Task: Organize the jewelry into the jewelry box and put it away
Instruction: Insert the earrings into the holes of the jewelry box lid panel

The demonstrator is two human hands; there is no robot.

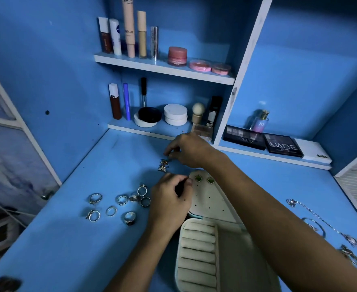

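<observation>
Hidden, cropped and unclear parts of the dresser scene

The right forearm covers much of the open jewelry box (pixel 207 199), and the bottom edge crops the box's ring rolls (pixel 198 249). What the right hand (pixel 191 150) pinches at its fingertips is too small to identify; whether it touches the butterfly earrings (pixel 163 165) below cannot be told. The left hand (pixel 170 199) curls against the lid edge, its fingertips hiding anything held. The chains and bracelets (pixel 329 230) at right blur together near the frame edge. A dark blurred object (pixel 2 284) sits cropped at bottom left.
</observation>
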